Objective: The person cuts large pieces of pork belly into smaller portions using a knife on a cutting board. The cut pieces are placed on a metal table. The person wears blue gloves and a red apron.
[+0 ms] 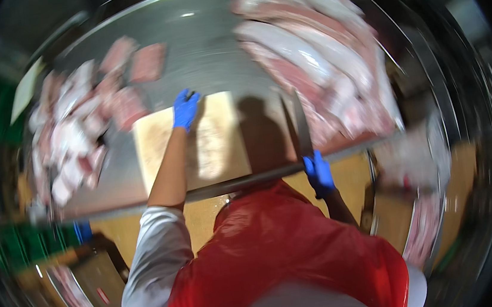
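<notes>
My left hand [186, 109], in a blue glove, is over the far edge of a pale, stained cutting board [164, 144]. Its fingers look curled, with a small dark patch at the tips; what they hold, if anything, I cannot make out. My right hand [319, 174], also gloved in blue, is closed round the handle of a long-bladed knife [302, 126]. The blade points away from me, right of the board and beside large slabs of meat [314, 56]. Smaller cut pieces of meat [73, 132] lie heaped left of the board, with a flat pink piece [148, 62] behind them.
The board and meat rest on a metal table [198, 44] with a raised rim. Below it, boxes with meat stand at the lower left [81, 296] and lower right [425, 227]. A green crate [24, 242] is at the left, and a clear plastic bag [411, 157] hangs at the right.
</notes>
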Demonstrator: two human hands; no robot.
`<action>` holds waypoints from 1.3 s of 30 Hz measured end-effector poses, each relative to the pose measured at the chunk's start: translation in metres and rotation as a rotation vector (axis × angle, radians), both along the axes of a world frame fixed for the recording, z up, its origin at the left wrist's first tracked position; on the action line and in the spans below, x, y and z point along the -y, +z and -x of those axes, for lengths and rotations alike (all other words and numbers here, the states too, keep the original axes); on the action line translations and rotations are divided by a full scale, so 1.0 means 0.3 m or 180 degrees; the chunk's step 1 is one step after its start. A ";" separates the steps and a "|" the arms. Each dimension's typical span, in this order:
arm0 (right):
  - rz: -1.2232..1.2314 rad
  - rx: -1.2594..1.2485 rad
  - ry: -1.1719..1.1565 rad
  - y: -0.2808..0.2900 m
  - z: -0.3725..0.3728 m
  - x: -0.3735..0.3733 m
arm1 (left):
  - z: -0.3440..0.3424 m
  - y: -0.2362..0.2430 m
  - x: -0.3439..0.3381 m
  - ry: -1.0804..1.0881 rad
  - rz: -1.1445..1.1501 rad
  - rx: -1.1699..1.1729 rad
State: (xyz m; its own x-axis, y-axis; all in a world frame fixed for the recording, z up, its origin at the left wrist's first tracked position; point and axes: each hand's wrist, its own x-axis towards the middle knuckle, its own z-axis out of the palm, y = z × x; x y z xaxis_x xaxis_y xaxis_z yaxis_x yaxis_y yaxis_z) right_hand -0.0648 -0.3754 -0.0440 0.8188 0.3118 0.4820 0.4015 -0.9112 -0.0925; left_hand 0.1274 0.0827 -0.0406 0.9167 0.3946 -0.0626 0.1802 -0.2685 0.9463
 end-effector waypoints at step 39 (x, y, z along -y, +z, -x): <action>-0.3542 -0.1110 -0.2336 0.072 0.264 0.571 | -0.413 0.357 1.087 -0.3572 -0.3533 0.2553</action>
